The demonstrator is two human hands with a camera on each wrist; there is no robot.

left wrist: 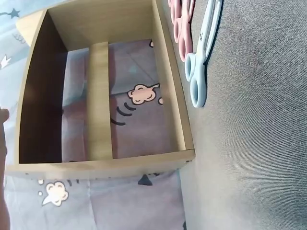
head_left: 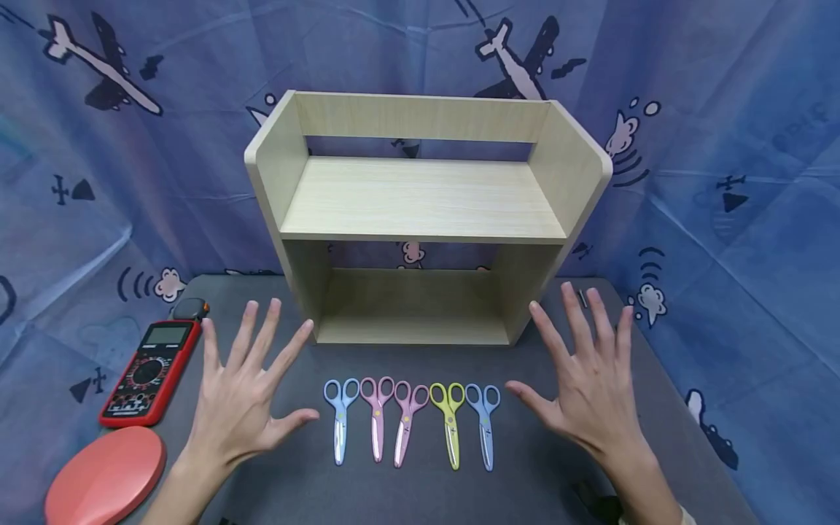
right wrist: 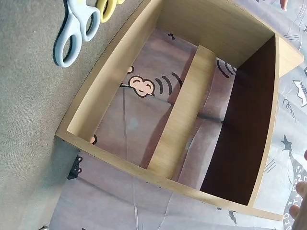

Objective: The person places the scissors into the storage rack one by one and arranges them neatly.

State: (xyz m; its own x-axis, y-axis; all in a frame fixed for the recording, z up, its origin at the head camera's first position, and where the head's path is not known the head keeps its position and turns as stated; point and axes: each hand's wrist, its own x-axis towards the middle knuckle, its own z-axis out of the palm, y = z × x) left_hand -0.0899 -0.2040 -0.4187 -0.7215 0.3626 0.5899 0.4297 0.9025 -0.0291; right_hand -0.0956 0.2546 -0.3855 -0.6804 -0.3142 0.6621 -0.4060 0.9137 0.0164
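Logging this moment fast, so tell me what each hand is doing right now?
Left hand: open, fingers spread, holding nothing.
Right hand: open, fingers spread, holding nothing.

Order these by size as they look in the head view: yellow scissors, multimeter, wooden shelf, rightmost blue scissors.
1. wooden shelf
2. multimeter
3. yellow scissors and rightmost blue scissors: too alike to rank
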